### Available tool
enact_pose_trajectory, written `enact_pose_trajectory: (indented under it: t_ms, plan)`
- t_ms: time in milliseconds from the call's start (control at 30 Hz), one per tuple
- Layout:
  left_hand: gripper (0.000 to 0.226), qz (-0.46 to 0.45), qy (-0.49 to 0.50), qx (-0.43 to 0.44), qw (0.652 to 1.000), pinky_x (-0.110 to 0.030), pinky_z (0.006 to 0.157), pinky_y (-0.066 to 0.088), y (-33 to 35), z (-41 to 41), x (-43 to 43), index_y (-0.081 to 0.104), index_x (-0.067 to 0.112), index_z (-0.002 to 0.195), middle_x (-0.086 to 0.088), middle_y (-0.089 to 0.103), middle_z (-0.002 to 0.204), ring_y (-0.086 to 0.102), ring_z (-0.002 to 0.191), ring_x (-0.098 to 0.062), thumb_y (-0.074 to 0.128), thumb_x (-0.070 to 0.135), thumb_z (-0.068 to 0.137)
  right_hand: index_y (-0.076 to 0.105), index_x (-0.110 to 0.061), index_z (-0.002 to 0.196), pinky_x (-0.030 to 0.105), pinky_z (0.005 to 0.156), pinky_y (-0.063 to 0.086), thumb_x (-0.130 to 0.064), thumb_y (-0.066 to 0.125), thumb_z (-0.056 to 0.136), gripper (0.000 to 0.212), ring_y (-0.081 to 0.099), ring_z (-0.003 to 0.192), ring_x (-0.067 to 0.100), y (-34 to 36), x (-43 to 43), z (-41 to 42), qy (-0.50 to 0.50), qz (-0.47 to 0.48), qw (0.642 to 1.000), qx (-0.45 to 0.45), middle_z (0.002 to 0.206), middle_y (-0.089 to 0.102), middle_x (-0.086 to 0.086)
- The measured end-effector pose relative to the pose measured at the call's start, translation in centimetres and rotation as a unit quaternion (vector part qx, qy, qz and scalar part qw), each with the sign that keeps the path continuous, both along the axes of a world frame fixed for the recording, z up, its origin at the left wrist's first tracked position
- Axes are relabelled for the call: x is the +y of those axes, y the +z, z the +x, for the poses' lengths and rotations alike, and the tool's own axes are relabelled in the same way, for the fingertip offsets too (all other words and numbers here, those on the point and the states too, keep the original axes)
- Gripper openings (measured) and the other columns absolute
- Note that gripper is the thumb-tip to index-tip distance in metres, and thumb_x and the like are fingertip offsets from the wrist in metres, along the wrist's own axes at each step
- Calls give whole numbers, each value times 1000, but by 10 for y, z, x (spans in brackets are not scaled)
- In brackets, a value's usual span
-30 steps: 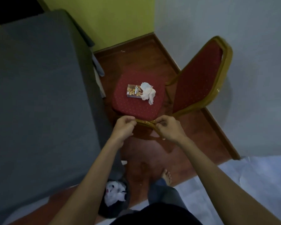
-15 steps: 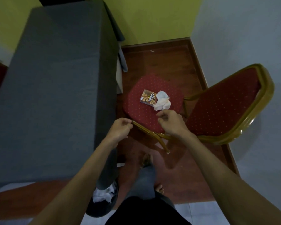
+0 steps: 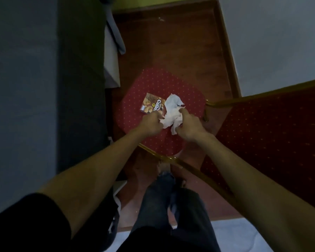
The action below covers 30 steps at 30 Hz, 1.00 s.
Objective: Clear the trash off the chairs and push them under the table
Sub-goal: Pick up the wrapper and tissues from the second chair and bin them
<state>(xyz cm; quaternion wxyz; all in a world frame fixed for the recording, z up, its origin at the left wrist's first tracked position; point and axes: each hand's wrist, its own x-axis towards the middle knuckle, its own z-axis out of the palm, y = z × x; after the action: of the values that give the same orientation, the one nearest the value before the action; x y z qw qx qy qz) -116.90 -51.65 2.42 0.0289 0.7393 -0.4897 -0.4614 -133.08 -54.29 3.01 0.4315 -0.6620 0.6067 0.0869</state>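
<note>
A red dotted chair [image 3: 158,84] with a gold frame stands in front of me, its backrest to the right. On its seat lie a small brown snack box [image 3: 150,105] and a crumpled white tissue [image 3: 172,113]. Both hands are on the tissue. My left hand [image 3: 151,123] pinches its left end, close to the box. My right hand [image 3: 189,127] grips its right side, fingers closed around the paper. The tissue partly covers the box's right edge.
A table under a dark grey cloth [image 3: 44,88] fills the left side, its edge close to the chair. A white wall [image 3: 280,33] bounds the right. Brown wooden floor [image 3: 171,42] lies beyond the chair. My legs [image 3: 171,206] stand just before the seat.
Both hands let go of the chair's front frame and moved forward onto the seat, closing on the tissue. The view has come closer over the chair.
</note>
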Motion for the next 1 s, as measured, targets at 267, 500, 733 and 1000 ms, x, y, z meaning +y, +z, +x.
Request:
enact_pose_trajectory:
  t_ms: [267,500,733,1000]
  plan:
    - [46,-88,-172,-83,978,-42,98,49,-113,2,-84,54,1,129,-16,63,124,60,120,-34,67,9,85,13,-39,159,50,102,48,-35,76,85,97,47,134,40,-108,-50,10,25,21,999,22,157,34,20]
    - [90,-88,-259,-239,932,-50,112,26,-145,14,-64,35,12,151,-18,38,150,34,138,-37,78,37,76,68,-12,117,25,72,45,-29,74,89,34,64,89,20,-153,-20,14,-220,35,974,-47,106,69,6]
    - [80,37,47,-129,990,-48,101,43,-126,23,6,36,10,131,-19,55,130,52,121,-40,84,36,71,63,-14,118,15,51,42,-12,70,89,31,58,73,8,-122,8,-4,-352,95,929,-68,109,66,3]
    - [49,-40,327,38,943,-25,86,42,-7,-14,90,45,10,138,-11,64,130,61,120,-28,65,20,94,73,-11,91,39,74,61,-4,72,82,11,74,82,25,-23,38,-4,-248,178,940,-151,91,77,10]
